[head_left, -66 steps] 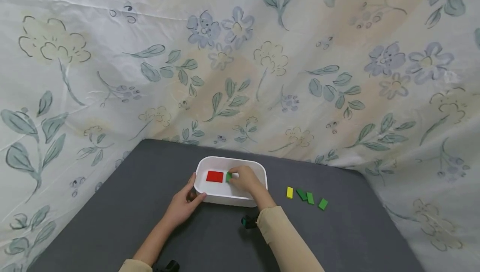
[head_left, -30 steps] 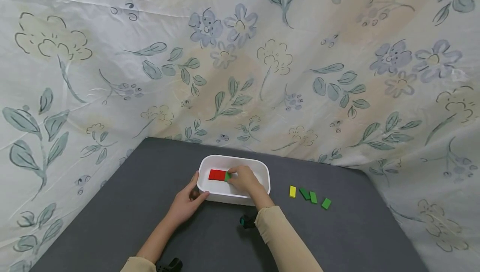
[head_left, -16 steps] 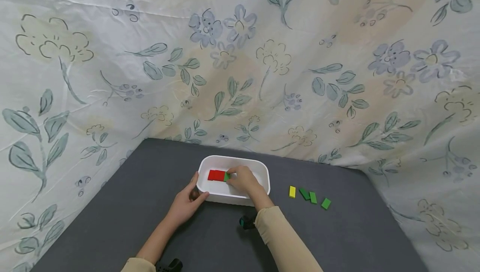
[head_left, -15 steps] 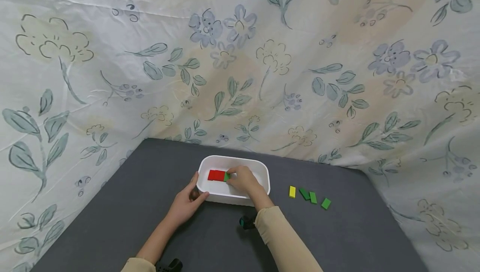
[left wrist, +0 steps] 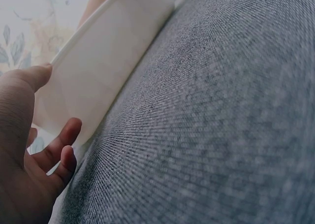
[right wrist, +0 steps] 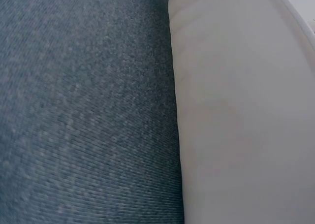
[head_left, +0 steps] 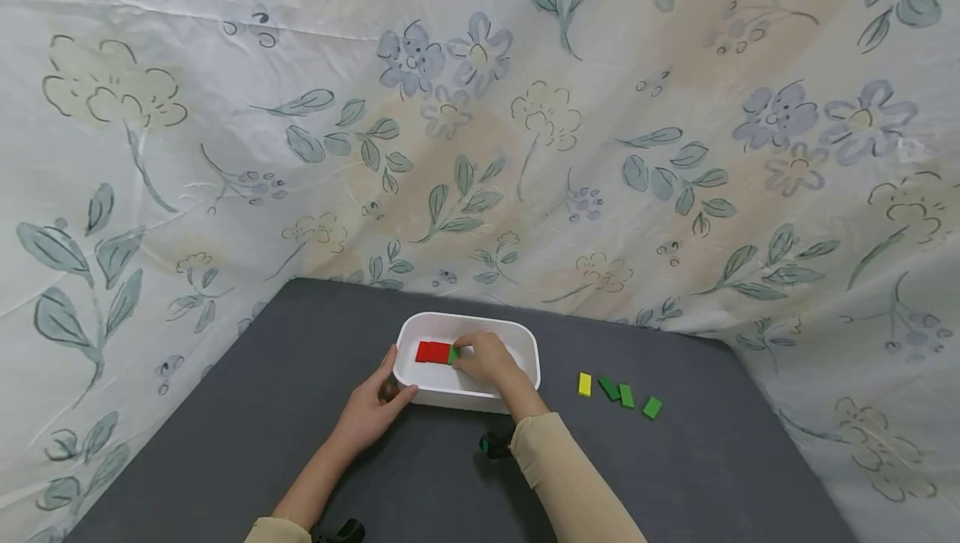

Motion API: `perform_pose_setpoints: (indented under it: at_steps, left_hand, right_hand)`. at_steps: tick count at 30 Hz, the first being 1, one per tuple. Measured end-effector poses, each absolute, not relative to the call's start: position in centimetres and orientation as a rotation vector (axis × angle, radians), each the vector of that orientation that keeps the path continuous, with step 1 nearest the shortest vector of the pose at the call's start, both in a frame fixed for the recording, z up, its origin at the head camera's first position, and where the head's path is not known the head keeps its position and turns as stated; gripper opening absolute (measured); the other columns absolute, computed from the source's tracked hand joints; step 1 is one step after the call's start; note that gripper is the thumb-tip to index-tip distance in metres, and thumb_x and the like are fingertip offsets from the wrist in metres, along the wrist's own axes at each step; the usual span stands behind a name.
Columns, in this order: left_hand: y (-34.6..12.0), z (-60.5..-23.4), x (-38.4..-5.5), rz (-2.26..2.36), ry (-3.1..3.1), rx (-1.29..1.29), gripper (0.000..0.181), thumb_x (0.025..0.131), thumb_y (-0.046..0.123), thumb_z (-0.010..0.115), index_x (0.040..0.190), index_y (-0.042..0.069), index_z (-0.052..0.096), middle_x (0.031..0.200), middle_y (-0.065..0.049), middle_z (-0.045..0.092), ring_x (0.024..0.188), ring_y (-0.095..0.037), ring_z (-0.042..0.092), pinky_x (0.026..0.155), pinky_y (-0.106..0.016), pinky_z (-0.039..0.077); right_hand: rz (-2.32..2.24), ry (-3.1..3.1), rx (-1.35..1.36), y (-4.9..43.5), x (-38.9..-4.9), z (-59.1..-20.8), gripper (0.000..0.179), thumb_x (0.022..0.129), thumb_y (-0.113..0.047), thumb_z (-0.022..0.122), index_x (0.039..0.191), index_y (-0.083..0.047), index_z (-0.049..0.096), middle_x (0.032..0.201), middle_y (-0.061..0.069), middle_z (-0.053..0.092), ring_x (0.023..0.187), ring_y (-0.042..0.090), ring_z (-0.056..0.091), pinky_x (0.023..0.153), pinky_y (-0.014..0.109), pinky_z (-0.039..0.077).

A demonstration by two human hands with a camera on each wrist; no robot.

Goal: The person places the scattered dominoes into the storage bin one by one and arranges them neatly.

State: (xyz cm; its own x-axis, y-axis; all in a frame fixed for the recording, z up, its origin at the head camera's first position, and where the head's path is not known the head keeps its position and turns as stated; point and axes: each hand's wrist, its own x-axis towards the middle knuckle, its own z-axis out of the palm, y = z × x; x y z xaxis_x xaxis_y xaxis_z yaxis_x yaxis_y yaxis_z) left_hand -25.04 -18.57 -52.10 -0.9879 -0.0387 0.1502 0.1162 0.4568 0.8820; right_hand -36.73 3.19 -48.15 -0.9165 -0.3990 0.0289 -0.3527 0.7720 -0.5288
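Note:
A white plastic box (head_left: 480, 400) stands on the grey table; its outer wall (left wrist: 93, 71) fills much of the left wrist view. My left hand (head_left: 366, 414) holds the box's left end, the thumb on the rim and fingers about the corner. Inside the box, my right hand (head_left: 486, 357) pinches a small green block (head_left: 453, 355), mostly covered by the fingers. Against that block's left side lie red blocks (head_left: 432, 352), side by side and slightly out of line. The right wrist view shows the box's wall (right wrist: 246, 111), and the right hand is out of it.
To the right of the box lie a yellow block (head_left: 584, 385) and three green blocks (head_left: 626, 396), two of them touching. The grey cloth-covered table (head_left: 435, 476) ends at a floral curtain (head_left: 480, 193) at the back and sides.
My right hand has moved the green block left, closing the gap to the red blocks. Over the last half second both hands stay nearly still.

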Motion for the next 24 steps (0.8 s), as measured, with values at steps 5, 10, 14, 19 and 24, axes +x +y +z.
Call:
perform_pose_setpoints:
  at_steps: [5,10,14,19,24]
  left_hand:
    - [-18.6,-52.2,-25.1,-1.565,-2.553,-0.073,0.090,0.097,0.034,0.079,0.168,0.012,0.029,0.108,-0.008,0.065,0.080,-0.016,0.053,0.067,-0.026,0.044]
    - [-18.6,-52.2,-25.1,-1.569,-2.560,-0.062,0.090,0.097,0.034,0.079,0.168,0.013,0.029,0.097,-0.005,0.061,0.080,-0.017,0.051,0.066,-0.026,0.044]
    - [-18.8,-52.2,-25.3,-1.579,-2.558,-0.054,0.090,0.097,0.034,0.080,0.168,0.013,0.029,0.091,-0.004,0.058,0.080,-0.017,0.051,0.066,-0.026,0.043]
    - [-18.9,-52.1,-25.3,-1.584,-2.551,-0.055,0.090,0.097,0.033,0.080,0.168,0.012,0.029,0.096,-0.006,0.062,0.080,-0.017,0.052,0.065,-0.026,0.044]
    - [-18.8,-52.0,-25.4,-1.586,-2.545,-0.063,0.090,0.097,0.033,0.080,0.168,0.011,0.029,0.103,-0.007,0.064,0.080,-0.016,0.052,0.065,-0.026,0.044]
  right_hand:
    - [-0.856,2.883,-0.630,3.6,-36.8,-47.9,0.037,0.094,-0.015,0.081,0.130,-0.007,0.076,0.136,0.012,0.071,0.131,0.032,0.062,0.112,0.051,0.047]
    - [-0.881,2.925,-0.742,4.3,-36.7,-47.1,0.038,0.095,-0.017,0.080,0.130,-0.006,0.076,0.130,0.011,0.074,0.093,0.024,0.066,0.086,0.040,0.056]
    - [-0.901,2.961,-0.828,5.3,-36.1,-46.1,0.038,0.096,-0.021,0.080,0.131,-0.007,0.075,0.125,0.011,0.076,0.078,0.015,0.055,0.070,0.031,0.047]
    - [-0.956,3.006,-0.872,7.4,-34.3,-44.7,0.038,0.097,-0.023,0.080,0.131,-0.009,0.076,0.127,0.007,0.075,0.081,0.015,0.055,0.067,0.029,0.044]
    - [-1.014,3.094,-0.920,10.5,-32.5,-44.3,0.034,0.096,-0.020,0.080,0.129,-0.011,0.077,0.127,0.006,0.075,0.082,0.014,0.056,0.067,0.029,0.044]
